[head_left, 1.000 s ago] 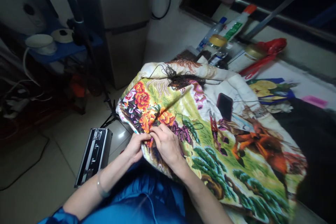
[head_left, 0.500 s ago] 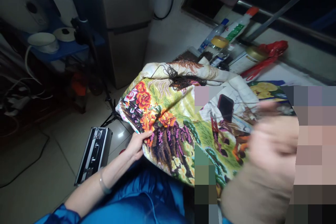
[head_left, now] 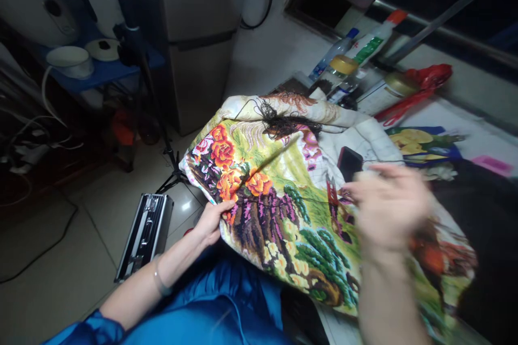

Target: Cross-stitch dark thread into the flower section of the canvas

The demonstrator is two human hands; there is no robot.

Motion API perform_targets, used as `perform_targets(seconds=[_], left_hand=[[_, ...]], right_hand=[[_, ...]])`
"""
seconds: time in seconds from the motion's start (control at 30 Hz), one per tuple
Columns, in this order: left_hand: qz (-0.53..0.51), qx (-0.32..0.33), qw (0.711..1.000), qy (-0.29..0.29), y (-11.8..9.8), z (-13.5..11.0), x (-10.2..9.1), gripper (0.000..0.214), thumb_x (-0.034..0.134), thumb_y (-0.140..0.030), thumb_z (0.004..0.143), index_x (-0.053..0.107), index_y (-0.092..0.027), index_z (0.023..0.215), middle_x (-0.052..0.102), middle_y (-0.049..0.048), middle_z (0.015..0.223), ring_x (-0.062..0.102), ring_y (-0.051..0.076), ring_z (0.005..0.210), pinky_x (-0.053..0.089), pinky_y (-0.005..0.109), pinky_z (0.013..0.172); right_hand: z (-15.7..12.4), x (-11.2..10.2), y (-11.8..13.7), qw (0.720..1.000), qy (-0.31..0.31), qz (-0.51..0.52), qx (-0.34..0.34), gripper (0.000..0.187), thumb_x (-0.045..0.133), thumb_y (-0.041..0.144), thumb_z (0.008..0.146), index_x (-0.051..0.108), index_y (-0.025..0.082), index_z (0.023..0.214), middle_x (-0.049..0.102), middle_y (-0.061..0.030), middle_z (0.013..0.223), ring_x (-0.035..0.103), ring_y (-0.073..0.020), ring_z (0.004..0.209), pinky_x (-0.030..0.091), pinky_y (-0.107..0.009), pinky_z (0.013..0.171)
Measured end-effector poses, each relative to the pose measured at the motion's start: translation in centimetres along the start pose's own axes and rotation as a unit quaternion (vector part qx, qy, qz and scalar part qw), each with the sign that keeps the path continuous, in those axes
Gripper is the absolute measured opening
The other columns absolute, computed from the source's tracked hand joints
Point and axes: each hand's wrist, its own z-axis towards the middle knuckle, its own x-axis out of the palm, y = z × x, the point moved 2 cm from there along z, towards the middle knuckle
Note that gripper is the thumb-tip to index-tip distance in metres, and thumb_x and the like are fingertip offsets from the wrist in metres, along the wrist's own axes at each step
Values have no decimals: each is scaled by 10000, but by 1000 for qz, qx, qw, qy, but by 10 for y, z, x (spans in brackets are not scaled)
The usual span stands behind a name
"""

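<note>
A cross-stitch cloth [head_left: 279, 226] with orange flowers, green hills and dark rocks spreads across my lap and the table edge. My left hand [head_left: 214, 221] grips its near left edge, thumb on top and the other fingers hidden underneath. Over the right part of the cloth is my right hand [head_left: 390, 207], smeared by motion, so what its fingers hold does not show. A thin dark thread runs over the cloth toward it. Red-handled snips [head_left: 332, 194] and a small black rectangular object [head_left: 350, 163] lie on the cloth, left of that hand. A tangle of dark threads [head_left: 279, 118] rests by the rolled far edge.
Bottles [head_left: 334, 54], a yellow-lidded jar [head_left: 342, 70] and a red plastic bag [head_left: 429, 78] stand behind the cloth. Left on the floor are a silver-edged case [head_left: 145, 234] and a black tripod [head_left: 174, 175]. A white pot [head_left: 70, 62] sits on a blue stand.
My right hand has moved left across the cloth, from the right side toward the snips. My left hand keeps its hold on the edge. The view has shifted slightly.
</note>
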Motion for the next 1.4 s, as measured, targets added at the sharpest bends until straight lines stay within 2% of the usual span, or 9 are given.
perform_targets(seconds=[0.13, 0.23, 0.37, 0.5, 0.63, 0.73, 0.87, 1.07, 1.4], left_hand=[[1, 3, 1000, 8, -3, -5, 3, 545, 829, -92, 494, 701, -116, 1023, 767, 121, 864, 693, 322, 976, 477, 474, 996], [3, 7, 1000, 9, -3, -5, 3, 558, 830, -85, 486, 700, -111, 1028, 766, 115, 836, 693, 325, 970, 477, 476, 994], [5, 18, 1000, 1, -2, -3, 1, 561, 832, -86, 480, 705, -123, 1026, 767, 95, 814, 705, 316, 926, 489, 471, 976], [11, 33, 999, 10, -1, -2, 3, 561, 835, -92, 482, 703, -118, 1027, 769, 93, 828, 705, 309, 930, 503, 443, 960], [7, 27, 999, 17, -3, -5, 5, 585, 830, -91, 496, 690, -140, 1062, 772, 90, 878, 702, 302, 955, 497, 442, 972], [5, 13, 1000, 22, -3, -5, 5, 617, 838, -104, 490, 680, -142, 1086, 771, 98, 887, 699, 305, 968, 488, 452, 986], [-2, 9, 1000, 21, -1, -3, 2, 633, 839, -99, 491, 671, -131, 1101, 770, 106, 900, 700, 305, 965, 498, 445, 977], [1, 15, 1000, 16, 0, -3, 2, 576, 805, -73, 535, 674, -139, 1092, 770, 104, 898, 713, 295, 917, 516, 441, 950], [18, 27, 999, 23, -2, -8, 5, 599, 817, -70, 479, 683, -126, 1060, 769, 94, 849, 716, 290, 870, 514, 424, 929]], right_hand=[[-63, 70, 1, 952, 283, -58, -102, 138, 557, 186, 832, 694, 200, 827, 579, -2, 616, 513, -126, 499, 434, -251, 502], [-87, 99, -4, 907, 373, -93, -173, 162, 540, 180, 862, 698, 179, 902, 646, -55, 752, 598, -174, 672, 483, -282, 639], [-87, 105, -3, 893, 384, -118, -204, 222, 485, 183, 909, 653, 168, 764, 633, -65, 716, 594, -192, 710, 463, -304, 701], [-84, 104, 11, 894, 423, -49, -141, 237, 483, 212, 914, 586, 185, 701, 619, -25, 686, 577, -150, 649, 449, -260, 663], [-70, 103, 14, 927, 362, -42, -88, 230, 479, 234, 894, 602, 193, 704, 638, -26, 707, 587, -152, 653, 451, -258, 664], [-56, 95, 7, 952, 288, -77, -67, 234, 435, 245, 900, 655, 177, 941, 654, -37, 755, 592, -163, 654, 455, -274, 658], [-53, 83, 4, 948, 308, -71, -23, 359, 406, 229, 906, 537, 152, 1231, 555, 39, 566, 521, -142, 493, 420, -256, 563], [-79, 87, 4, 918, 395, -41, -5, 177, 514, 277, 879, 653, 202, 799, 648, 1, 595, 600, -150, 519, 456, -253, 598], [-90, 96, -1, 891, 419, -163, -61, 175, 550, 250, 907, 672, 193, 795, 709, -22, 706, 662, -174, 610, 426, -246, 614]])
